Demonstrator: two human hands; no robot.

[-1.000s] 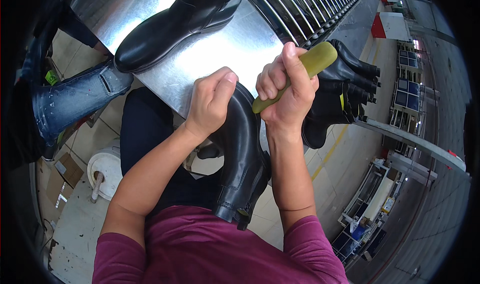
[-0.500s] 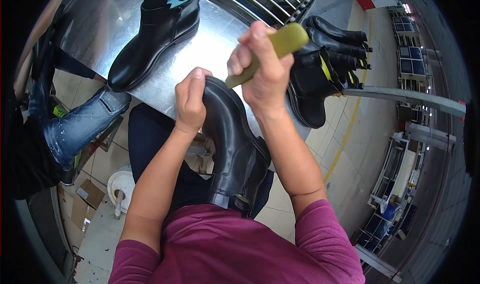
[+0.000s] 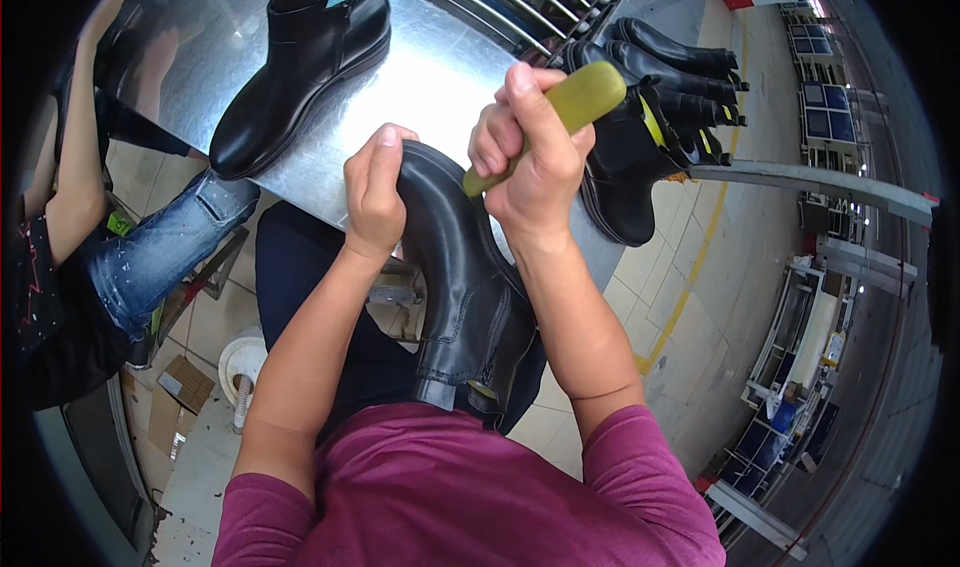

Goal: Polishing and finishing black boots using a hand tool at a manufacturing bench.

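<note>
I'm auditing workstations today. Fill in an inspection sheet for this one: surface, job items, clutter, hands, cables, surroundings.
Surface: shiny metal table.
Job items: black boot, toe end away from the torso; olive-green tool, narrow tip close to the boot, contact unclear.
Clutter: second boot on the table; boot cluster at its right; cardboard box at lower left.
Hands: left hand closed at the boot's toe end, fingers partly hidden; right hand wrapped around the tool.
Cables: none clearly seen; ribbed hose at lower left.
Surroundings: roller conveyor beyond; co-worker's jeans at left; yellow floor line.
</note>
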